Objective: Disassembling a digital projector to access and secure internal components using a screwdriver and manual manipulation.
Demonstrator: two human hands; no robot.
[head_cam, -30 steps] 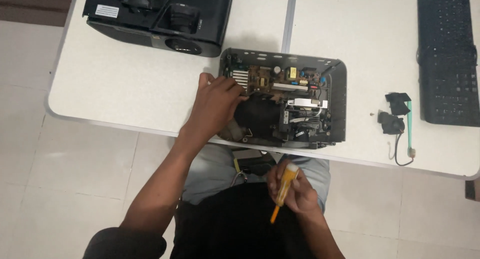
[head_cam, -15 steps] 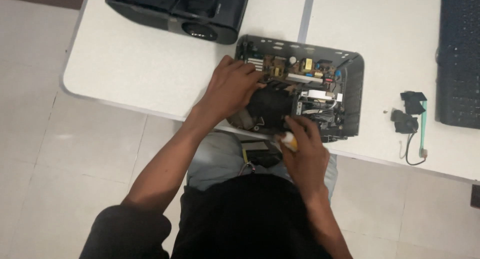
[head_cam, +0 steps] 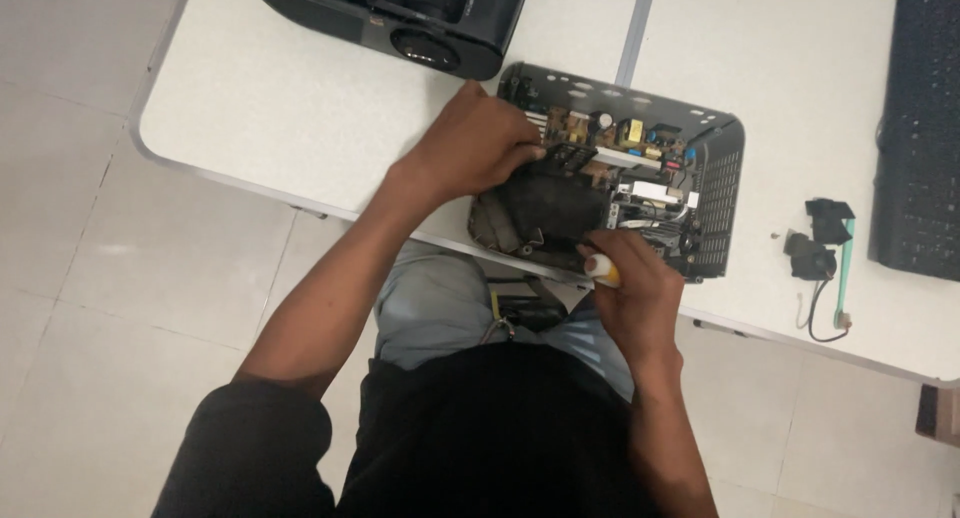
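The right hand [head_cam: 640, 293] was closed round a yellow-handled screwdriver [head_cam: 602, 269], its tip apparently in the near edge of the opened device chassis [head_cam: 625, 183] on the white table [head_cam: 300, 108], while the left hand [head_cam: 475, 143], fingers curled, braced the chassis' far-left corner to steady it.

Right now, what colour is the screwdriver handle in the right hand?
Yellow; the screwdriver handle peeks out above the right hand, seen in the head view.
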